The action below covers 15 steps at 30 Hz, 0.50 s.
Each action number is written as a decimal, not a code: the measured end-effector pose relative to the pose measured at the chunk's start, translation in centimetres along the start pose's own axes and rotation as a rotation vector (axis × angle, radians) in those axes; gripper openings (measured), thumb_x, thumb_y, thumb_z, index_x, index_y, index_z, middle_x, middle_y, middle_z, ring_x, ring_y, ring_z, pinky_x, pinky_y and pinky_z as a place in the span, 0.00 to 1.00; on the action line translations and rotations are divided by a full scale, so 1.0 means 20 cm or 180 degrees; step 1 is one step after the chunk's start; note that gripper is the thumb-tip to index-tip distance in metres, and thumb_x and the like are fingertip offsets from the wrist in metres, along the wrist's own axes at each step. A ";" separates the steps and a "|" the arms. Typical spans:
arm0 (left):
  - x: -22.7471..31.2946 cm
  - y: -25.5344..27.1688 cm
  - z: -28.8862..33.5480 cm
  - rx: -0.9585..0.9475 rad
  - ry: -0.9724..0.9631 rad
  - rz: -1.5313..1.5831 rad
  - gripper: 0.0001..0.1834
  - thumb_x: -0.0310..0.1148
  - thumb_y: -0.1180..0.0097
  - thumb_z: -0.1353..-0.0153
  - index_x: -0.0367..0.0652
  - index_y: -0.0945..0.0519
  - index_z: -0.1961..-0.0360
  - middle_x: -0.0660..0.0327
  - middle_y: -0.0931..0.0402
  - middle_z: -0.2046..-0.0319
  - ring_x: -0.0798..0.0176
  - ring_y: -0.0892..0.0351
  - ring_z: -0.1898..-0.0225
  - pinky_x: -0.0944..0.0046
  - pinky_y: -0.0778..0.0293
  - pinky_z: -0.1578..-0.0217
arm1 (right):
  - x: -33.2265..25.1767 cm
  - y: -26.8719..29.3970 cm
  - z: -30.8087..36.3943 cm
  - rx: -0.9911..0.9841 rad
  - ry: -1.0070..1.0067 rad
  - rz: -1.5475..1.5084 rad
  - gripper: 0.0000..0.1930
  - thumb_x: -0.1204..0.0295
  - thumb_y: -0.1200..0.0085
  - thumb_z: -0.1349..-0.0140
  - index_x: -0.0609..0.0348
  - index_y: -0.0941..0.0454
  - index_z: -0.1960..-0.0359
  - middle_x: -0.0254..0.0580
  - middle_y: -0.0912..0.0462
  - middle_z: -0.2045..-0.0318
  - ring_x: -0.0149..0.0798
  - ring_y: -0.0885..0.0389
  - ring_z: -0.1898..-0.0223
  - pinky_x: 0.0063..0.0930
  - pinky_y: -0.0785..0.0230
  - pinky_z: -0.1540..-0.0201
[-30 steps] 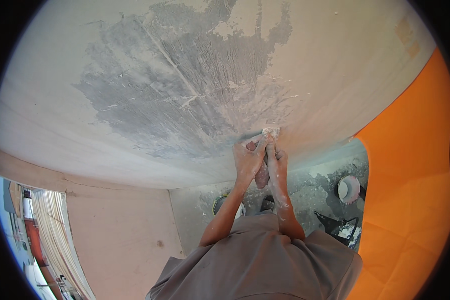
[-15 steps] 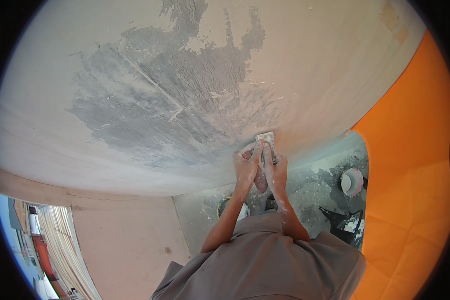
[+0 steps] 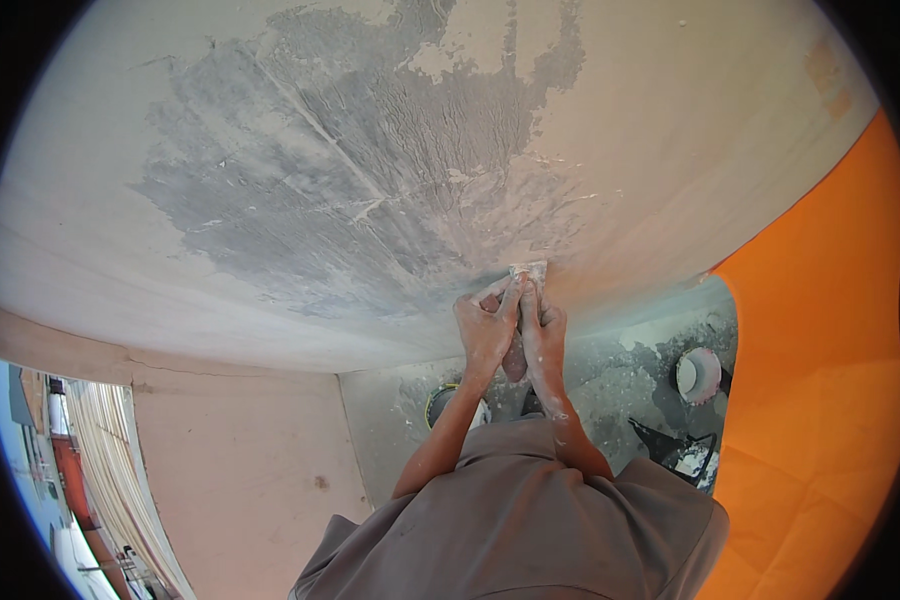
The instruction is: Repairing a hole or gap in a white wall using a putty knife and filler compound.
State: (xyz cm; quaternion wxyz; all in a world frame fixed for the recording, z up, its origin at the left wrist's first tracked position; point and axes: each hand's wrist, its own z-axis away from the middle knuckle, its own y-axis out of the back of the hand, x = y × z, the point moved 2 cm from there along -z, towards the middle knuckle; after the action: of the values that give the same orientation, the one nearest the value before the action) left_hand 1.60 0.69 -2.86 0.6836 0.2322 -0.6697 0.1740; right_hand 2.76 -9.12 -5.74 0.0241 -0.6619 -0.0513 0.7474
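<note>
Both hands are closed on one putty knife (image 3: 514,361), its flat, plaster-smeared blade against the pale wall (image 3: 630,190). A reddish-brown handle shows below, between the wrists. My left hand (image 3: 484,328) grips from the left, with its thumb and fingers up by the blade. My right hand (image 3: 545,338) presses in from the right, fingers pointing up along the blade. White dust coats both hands. Just above the blade spreads a rough grey patch (image 3: 360,160) of bared wall, crossed by a pale ridge. Whether the blade's edge is fully touching is hard to make out.
Below right, a white bucket (image 3: 698,376) stands on the plaster-spotted floor (image 3: 610,395), near a black holder (image 3: 685,450) with white material. Another bucket (image 3: 440,403) is partly hidden behind my left forearm. An orange sheet (image 3: 820,380) hangs at right; a window opening (image 3: 110,470) lies far left.
The view has shifted, so the grey patch sits higher and further right. My hands and the putty knife are slightly lower and further left against the wall; both keep their grip.
</note>
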 end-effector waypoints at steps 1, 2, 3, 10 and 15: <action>0.03 0.01 0.00 -0.0007 -0.0131 -0.0206 0.16 0.39 0.32 0.36 0.37 0.11 0.56 0.69 0.37 0.88 0.77 0.43 0.81 0.63 0.44 0.82 | -0.02 -0.02 0.02 -0.0016 -0.0010 0.0000 0.25 0.55 0.48 0.24 0.68 0.16 0.69 0.29 0.25 0.82 0.22 0.31 0.78 0.30 0.35 0.76; 0.05 0.04 0.00 0.0008 -0.0124 -0.0214 0.16 0.39 0.32 0.36 0.37 0.11 0.56 0.69 0.37 0.88 0.77 0.43 0.81 0.63 0.44 0.82 | -0.03 -0.06 0.05 -0.0041 -0.0133 -0.0404 0.25 0.55 0.50 0.22 0.66 0.16 0.68 0.27 0.23 0.80 0.21 0.30 0.76 0.26 0.35 0.75; 0.11 0.05 -0.01 -0.0109 -0.0222 -0.0496 0.14 0.36 0.34 0.35 0.36 0.11 0.55 0.69 0.30 0.84 0.78 0.39 0.79 0.66 0.40 0.80 | -0.06 -0.08 0.05 -0.0055 -0.0250 -0.0807 0.24 0.56 0.52 0.21 0.65 0.15 0.66 0.26 0.21 0.77 0.20 0.29 0.75 0.23 0.34 0.74; 0.22 0.04 -0.01 -0.0242 -0.0401 -0.0550 0.12 0.33 0.36 0.34 0.33 0.11 0.57 0.71 0.23 0.82 0.80 0.34 0.77 0.69 0.35 0.78 | -0.14 -0.14 0.07 -0.0061 -0.0480 -0.1942 0.25 0.55 0.54 0.21 0.64 0.14 0.64 0.30 0.18 0.72 0.20 0.25 0.68 0.21 0.31 0.68; -0.01 -0.03 -0.03 -0.0379 0.0329 0.0434 0.12 0.32 0.36 0.31 0.31 0.11 0.57 0.71 0.20 0.77 0.80 0.31 0.75 0.73 0.34 0.77 | -0.09 0.06 -0.03 0.0016 0.0018 0.0739 0.25 0.55 0.48 0.25 0.68 0.16 0.69 0.45 0.18 0.79 0.32 0.23 0.75 0.36 0.31 0.70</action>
State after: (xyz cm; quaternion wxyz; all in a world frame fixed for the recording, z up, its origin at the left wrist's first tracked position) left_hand 2.37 0.58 -3.09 0.7164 0.1358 -0.6569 0.1918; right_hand 3.53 -10.40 -4.18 -0.0608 -0.6654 0.0276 0.7435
